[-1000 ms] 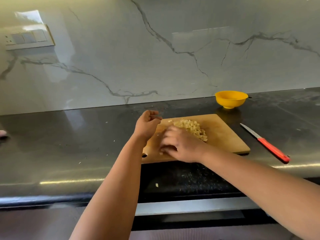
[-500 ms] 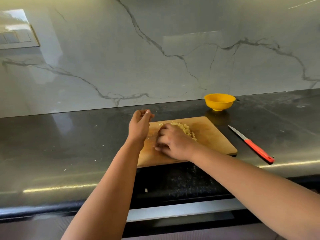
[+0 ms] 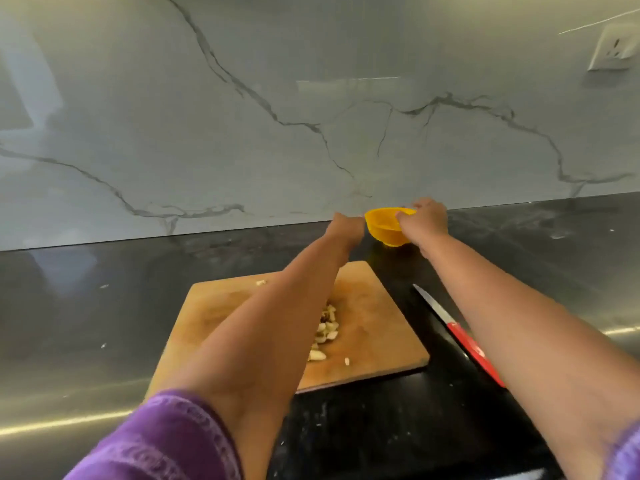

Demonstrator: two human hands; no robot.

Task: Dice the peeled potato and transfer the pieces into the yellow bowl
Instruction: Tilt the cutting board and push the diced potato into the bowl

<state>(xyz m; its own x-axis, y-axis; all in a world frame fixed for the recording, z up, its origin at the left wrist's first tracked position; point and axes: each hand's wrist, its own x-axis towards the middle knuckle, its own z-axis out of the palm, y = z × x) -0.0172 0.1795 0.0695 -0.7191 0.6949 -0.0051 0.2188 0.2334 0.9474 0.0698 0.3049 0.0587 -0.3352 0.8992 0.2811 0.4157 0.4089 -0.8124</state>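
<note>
In the head view, both arms are reaching forward over the rectangular wooden cutting board (image 3: 374,327) toward the back of the dark polished stone counter (image 3: 86,306). The right hand (image 3: 423,221) is grasping the small round yellow plastic bowl (image 3: 384,227), its fingers curling over the right side of the rim; the bowl is tilting toward the camera, close to the grey-veined white marble backsplash (image 3: 207,116). The left hand (image 3: 348,230) is sitting just beside the bowl's left rim with its fingers bunched; whether it is gripping potato or touching the bowl cannot be told from here.

A cluster of pale diced potato pieces (image 3: 325,332) is lying on the middle of the board, partly hidden behind the left forearm, with a lone piece near the board's far edge. The knife with a steel blade and red handle (image 3: 464,339) is lying on the counter just right of the board, its handle passing under the right forearm. Purple patterned sleeves (image 3: 166,441) are showing at the bottom edge. A white wall socket (image 3: 611,46) is sitting at the upper right of the backsplash.
</note>
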